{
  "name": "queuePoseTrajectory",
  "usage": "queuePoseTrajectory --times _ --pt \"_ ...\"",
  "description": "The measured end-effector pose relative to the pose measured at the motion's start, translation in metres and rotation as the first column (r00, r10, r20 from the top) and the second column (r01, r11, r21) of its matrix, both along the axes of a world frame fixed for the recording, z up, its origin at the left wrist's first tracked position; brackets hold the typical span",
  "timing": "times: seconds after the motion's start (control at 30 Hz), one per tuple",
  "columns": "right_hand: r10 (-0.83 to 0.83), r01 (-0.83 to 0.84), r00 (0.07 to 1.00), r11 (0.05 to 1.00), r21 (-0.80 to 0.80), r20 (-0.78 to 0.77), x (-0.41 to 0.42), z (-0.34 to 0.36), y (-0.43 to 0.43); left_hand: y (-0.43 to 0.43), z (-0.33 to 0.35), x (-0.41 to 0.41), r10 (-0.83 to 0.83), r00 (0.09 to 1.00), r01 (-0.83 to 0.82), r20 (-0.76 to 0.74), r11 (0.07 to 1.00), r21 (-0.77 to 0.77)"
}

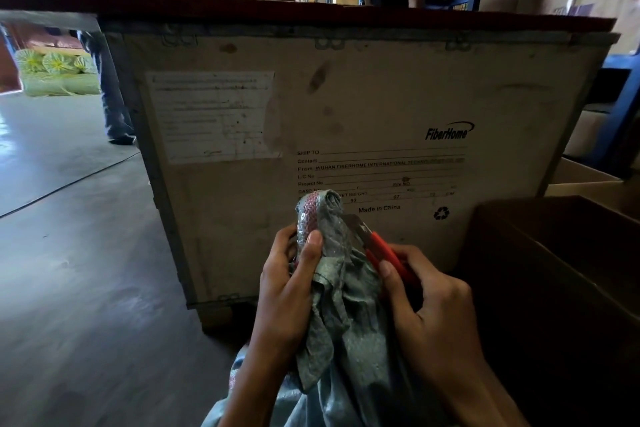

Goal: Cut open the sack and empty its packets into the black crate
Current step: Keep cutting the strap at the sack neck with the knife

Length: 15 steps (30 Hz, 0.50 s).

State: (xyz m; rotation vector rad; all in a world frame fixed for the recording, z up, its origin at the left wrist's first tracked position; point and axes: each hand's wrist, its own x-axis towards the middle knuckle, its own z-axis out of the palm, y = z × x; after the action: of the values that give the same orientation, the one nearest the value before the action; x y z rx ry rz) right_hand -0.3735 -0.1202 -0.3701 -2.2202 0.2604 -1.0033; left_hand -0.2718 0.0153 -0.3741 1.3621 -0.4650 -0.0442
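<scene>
With our left hand (291, 284) clamped on the sack (341, 333) neck and our right hand (429, 308) gripping the red knife (382, 250), blade at the taped knot just above, a slip could probably nick the left thumb.

Two bare hands and forearms reached up from the bottom edge. The left hand (287, 291) and right hand (433, 308) wore no gloves, rings or watch. No sleeves showed on either forearm. Fingernails were short and plain; the left thumbnail faced the camera.
</scene>
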Motion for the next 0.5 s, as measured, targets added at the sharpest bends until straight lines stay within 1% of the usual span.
queuePoseTrajectory --times 0.2,0.5 --pt "0.014 -0.014 1.000 1.000 0.002 -0.002 -0.0007 -0.0003 -0.0004 0.0000 -0.0019 0.0000 0.007 1.000 -0.007 0.016 1.000 0.027" --pt "0.022 -0.021 0.999 0.999 0.024 -0.034 -0.0023 0.0000 -0.0020 0.0005 -0.0030 0.0013 0.055 0.996 -0.061 0.072 0.994 0.086"
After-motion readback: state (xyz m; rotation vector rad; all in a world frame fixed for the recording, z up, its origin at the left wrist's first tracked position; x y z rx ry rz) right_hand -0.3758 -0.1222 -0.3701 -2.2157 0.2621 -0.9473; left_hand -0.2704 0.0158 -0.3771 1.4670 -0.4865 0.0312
